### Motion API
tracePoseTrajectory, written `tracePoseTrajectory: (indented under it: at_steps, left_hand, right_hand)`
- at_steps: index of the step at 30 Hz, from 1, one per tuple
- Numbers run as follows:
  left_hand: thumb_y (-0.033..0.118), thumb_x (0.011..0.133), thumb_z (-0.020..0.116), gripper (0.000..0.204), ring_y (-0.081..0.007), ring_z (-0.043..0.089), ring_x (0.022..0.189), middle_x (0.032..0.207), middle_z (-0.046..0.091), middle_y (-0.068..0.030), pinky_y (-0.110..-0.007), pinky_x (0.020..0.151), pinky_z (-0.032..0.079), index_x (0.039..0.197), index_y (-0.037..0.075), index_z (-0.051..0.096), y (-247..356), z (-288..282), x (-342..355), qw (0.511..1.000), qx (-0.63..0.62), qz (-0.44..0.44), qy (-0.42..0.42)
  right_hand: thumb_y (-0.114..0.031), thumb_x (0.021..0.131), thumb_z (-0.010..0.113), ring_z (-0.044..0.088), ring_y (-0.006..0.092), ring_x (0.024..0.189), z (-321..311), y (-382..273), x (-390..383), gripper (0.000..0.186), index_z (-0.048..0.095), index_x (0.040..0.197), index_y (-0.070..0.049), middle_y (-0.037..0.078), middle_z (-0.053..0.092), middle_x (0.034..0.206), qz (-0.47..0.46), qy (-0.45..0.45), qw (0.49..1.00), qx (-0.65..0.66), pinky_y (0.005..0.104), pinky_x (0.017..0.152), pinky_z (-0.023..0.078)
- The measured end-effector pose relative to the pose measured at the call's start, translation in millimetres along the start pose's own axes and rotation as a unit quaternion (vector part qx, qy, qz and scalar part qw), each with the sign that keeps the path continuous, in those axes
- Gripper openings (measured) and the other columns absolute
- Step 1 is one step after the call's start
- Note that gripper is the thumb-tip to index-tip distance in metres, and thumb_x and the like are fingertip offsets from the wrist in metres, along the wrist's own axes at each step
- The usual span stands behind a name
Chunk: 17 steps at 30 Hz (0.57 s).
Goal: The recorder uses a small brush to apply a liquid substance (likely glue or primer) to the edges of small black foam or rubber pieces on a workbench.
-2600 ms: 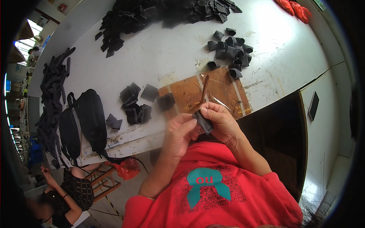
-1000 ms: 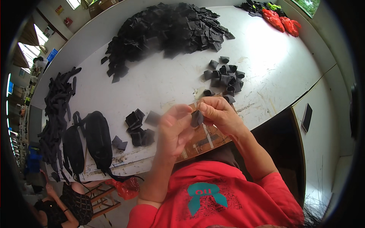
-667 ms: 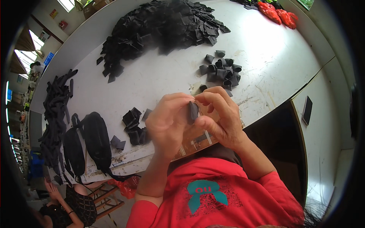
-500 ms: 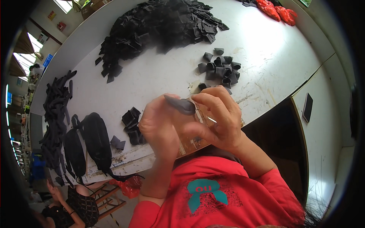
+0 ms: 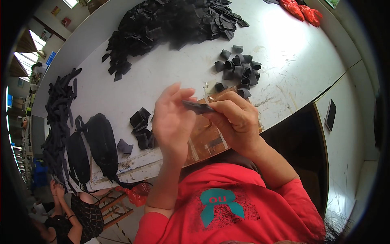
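Above the near edge of the table, my right hand (image 5: pixel 235 118) pinches a small dark grey fabric piece (image 5: pixel 198 107) between thumb and fingertips. It looks flat and is seen almost edge-on. My left hand (image 5: pixel 174 120), slightly blurred, is raised beside its left end with the fingers loosely stretched and apart. Whether those fingertips touch the fabric I cannot tell. Beneath the hands lies a brown taped board (image 5: pixel 207 140). Beyond my right hand sits a cluster of curled grey fabric loops (image 5: pixel 239 69). Several flat dark pieces (image 5: pixel 141 127) lie left of my left hand.
A large heap of black fabric pieces (image 5: pixel 162 24) covers the far table. Dark strips (image 5: pixel 59 110) pile along the left edge near two black pouches (image 5: pixel 101 142). Red plastic bags (image 5: pixel 300 12) lie far right, and a phone-like dark slab (image 5: pixel 330 115) rests at right. Another person's hands (image 5: pixel 58 190) show lower left.
My left fingers have come off the fabric piece and opened. My right hand has closed to a pinch on it, and the piece has turned from a rounded shape to edge-on.
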<state>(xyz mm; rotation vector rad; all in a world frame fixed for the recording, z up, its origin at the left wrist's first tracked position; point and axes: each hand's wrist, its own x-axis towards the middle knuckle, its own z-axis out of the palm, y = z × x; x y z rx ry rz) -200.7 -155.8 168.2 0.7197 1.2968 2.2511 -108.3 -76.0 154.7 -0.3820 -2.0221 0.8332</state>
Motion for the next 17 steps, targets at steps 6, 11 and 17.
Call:
tracePoseTrajectory:
  at_steps: [6, 11, 17]
  left_hand:
    - [-0.002, 0.079, 0.06, 0.007, -0.0093, 0.055, 0.075, 0.082, 0.06, -0.0058, -0.021, 0.068, 0.044, 0.086, -0.002, 0.059, 0, -27, 10, 0.973, 0.159, 0.055, -0.159]
    - [0.001, 0.08, 0.06, 0.006, -0.009, 0.055, 0.074, 0.082, 0.06, -0.0059, -0.021, 0.066, 0.044, 0.085, -0.002, 0.059, -6, -30, 6, 0.963, 0.202, 0.093, -0.153]
    - [0.008, 0.082, 0.061, 0.028, -0.0115, 0.056, 0.085, 0.092, 0.06, -0.0064, -0.022, 0.078, 0.043, 0.107, 0.0, 0.055, -4, -28, 4, 0.97, 0.159, -0.012, -0.183]
  right_hand:
    - [-0.004, 0.066, 0.069, 0.052, 0.0227, 0.057, -8, -5, 9, 0.016, 0.058, 0.078, -0.003, 0.008, 0.051, 0.068, -0.033, -0.033, 0.999, -0.004, 0.0315, 0.047, 0.041]
    - [-0.005, 0.065, 0.069, 0.051, 0.0225, 0.058, 3, 1, 3, 0.017, 0.055, 0.075, -0.004, 0.007, 0.05, 0.068, -0.068, 0.006, 0.997, -0.03, 0.0324, 0.047, 0.041]
    - [-0.01, 0.069, 0.067, 0.051, 0.0231, 0.059, -7, -4, 4, 0.015, 0.054, 0.073, -0.006, 0.005, 0.047, 0.066, -0.032, -0.055, 0.993, -0.099, 0.0336, 0.046, 0.04]
